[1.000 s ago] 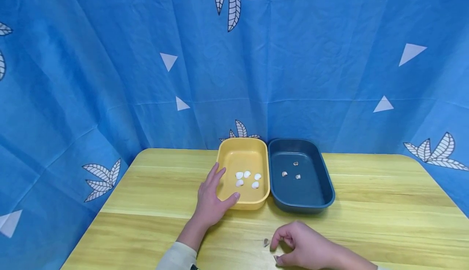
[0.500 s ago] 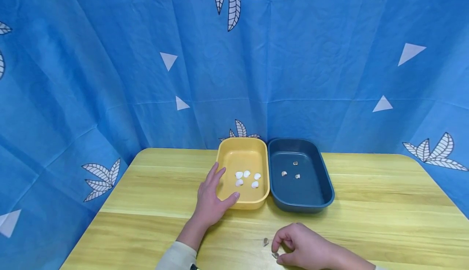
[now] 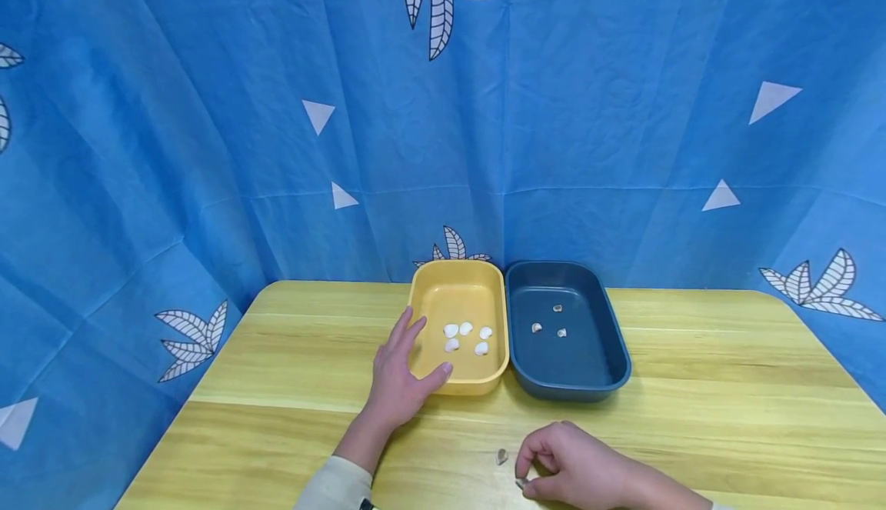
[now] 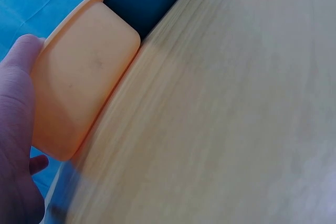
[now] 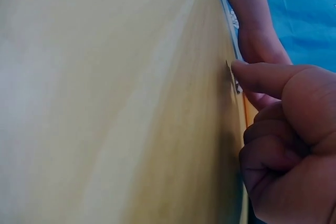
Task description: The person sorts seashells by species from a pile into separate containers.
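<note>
In the head view, my left hand rests on the near left corner of a yellow tray, fingers spread along its left side, thumb at the front rim. Several white seashells lie in that tray. At the front of the table my right hand pinches a small brownish seashell between thumb and index finger, low over the wood. Just left of those fingertips lies another brownish seashell. In the right wrist view the pinched seashell shows only as a thin edge by the thumb.
A dark blue tray stands against the yellow one's right side, holding three brownish seashells. Both trays sit at the back of a wooden table. Behind it hangs a blue patterned curtain.
The right thumb and index finger have closed on the brownish seashell, and it has tilted between them. The left hand and both trays stay where they were.
</note>
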The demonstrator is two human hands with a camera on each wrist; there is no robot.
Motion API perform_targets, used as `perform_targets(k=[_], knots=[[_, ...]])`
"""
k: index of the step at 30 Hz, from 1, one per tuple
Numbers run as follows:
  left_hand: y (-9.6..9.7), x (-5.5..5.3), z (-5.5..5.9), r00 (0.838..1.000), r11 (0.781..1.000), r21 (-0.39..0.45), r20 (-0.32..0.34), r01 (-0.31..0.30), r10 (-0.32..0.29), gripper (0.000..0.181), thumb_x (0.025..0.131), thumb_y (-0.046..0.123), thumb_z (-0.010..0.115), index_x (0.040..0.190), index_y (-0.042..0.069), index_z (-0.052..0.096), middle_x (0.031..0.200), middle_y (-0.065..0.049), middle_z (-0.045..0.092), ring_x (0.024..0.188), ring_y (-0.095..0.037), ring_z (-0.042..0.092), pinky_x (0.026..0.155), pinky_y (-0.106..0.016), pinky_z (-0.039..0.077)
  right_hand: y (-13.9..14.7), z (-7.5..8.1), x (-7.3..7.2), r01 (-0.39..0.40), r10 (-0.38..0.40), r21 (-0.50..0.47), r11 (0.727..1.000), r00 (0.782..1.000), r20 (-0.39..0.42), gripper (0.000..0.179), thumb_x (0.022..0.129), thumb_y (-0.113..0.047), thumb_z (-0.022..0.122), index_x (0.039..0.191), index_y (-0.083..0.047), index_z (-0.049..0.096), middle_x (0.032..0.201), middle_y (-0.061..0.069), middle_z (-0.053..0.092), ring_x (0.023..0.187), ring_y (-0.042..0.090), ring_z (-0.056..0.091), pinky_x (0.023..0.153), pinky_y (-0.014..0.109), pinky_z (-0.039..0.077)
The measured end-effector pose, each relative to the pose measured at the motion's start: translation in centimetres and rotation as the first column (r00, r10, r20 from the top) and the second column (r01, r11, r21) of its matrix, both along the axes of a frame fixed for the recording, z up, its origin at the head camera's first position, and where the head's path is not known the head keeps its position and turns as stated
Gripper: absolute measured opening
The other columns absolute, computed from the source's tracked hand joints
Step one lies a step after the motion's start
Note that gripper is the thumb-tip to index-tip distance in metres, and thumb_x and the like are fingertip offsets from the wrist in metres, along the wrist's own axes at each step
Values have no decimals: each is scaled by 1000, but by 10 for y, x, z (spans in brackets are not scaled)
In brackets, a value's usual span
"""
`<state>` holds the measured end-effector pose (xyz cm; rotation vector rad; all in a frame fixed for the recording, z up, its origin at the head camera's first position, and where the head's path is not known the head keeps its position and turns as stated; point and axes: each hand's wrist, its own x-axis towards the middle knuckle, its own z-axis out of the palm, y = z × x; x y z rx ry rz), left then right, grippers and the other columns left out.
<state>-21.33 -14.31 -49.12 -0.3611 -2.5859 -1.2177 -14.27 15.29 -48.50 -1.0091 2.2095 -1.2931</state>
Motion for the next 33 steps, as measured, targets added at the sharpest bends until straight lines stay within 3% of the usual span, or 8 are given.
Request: perform_targets(k=[6,10,14,17,24,31,33], knots=[[0,-1,-1,1000,1000,9,-21,2,-1,81,83,47,76,150,13,45,164,4,19,143,-31,30,113,-64,10,4,9,4,40,-41,-8,999,998,-42,8,88,-21,77,92,-23,71,58,-17,37,56,-4,40,67,24,50],[0,-1,-2,1000,1000,10,-23,0,0,81,83,47,76,150,14,45,164,4,19,142,-32,31,112,-65,10,7,19,5,64,-66,-16,998,993,-94,8,89,-21,78,92,-24,71,58,-17,34,55,-4,37,62,23,49],[0,0,-1,1000,1000,12,-20,0,0,81,83,47,76,150,14,45,164,4,19,142,-32,32,112,-64,9,11,30,3,74,-76,-24,997,992,-98,6,89,-21,77,93,-22,72,57,-16,32,53,-3,35,57,22,47],[0,0,-1,1000,1000,11,-15,1,-1,81,84,47,75,151,14,45,164,5,18,142,-32,32,113,-64,10,14,39,-1,83,-88,-50,995,988,-126,7,89,-19,77,95,-20,72,57,-14,29,52,-3,31,60,23,49],[0,0,-1,1000,1000,9,-4,-6,6,81,84,48,75,151,15,45,164,6,18,143,-31,31,113,-63,10,21,62,-11,125,-151,-116,985,956,-252,12,88,-16,79,94,-22,71,60,-8,24,56,-2,26,66,26,50],[1,0,-1,1000,1000,9,-3,-13,13,80,83,48,76,150,15,45,164,5,18,143,-32,30,112,-64,11,27,75,-32,208,-222,-82,975,944,-246,10,88,-19,79,93,-21,71,61,-12,22,53,3,26,71,26,50],[1,0,-1,1000,1000,11,6,-11,11,81,83,48,76,151,16,45,164,6,17,143,-32,30,112,-64,11,29,77,-38,238,-247,-64,969,940,-235,9,88,-17,79,93,-18,71,60,-14,22,51,3,26,84,26,51]])
